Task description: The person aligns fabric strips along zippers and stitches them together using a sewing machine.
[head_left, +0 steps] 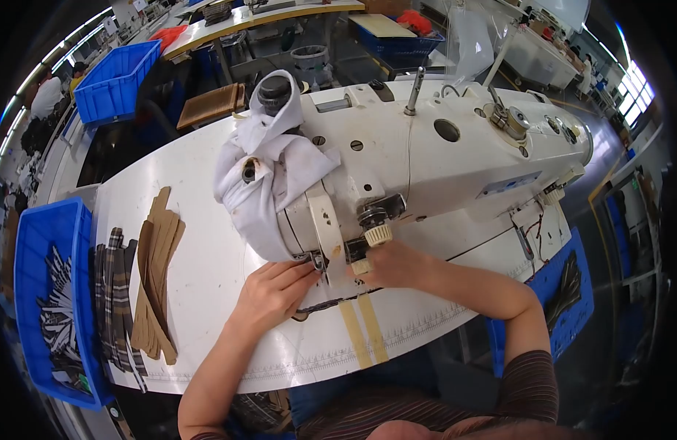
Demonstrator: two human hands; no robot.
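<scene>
A white industrial sewing machine (455,154) stands across the white table top (214,323). At its presser foot (318,261), my left hand (276,293) has its fingers pressed together, with the fingertips touching the area beside the foot. Whatever they pinch is too small or hidden to name. My right hand (389,265) reaches in from the other side, just below the cream dial (379,235); its fingers are mostly hidden by the machine parts. White cloth (269,172) is wrapped around the machine's head end. A dark strip (331,301) lies along the table near both hands.
Brown fabric strips (159,282) and plaid strips (116,293) lie at the table's left. Beyond them stands a blue bin (84,293) of grey and white strips. Another blue tray (584,293) is on the right. Two yellow tape lines (364,330) cross the table's front.
</scene>
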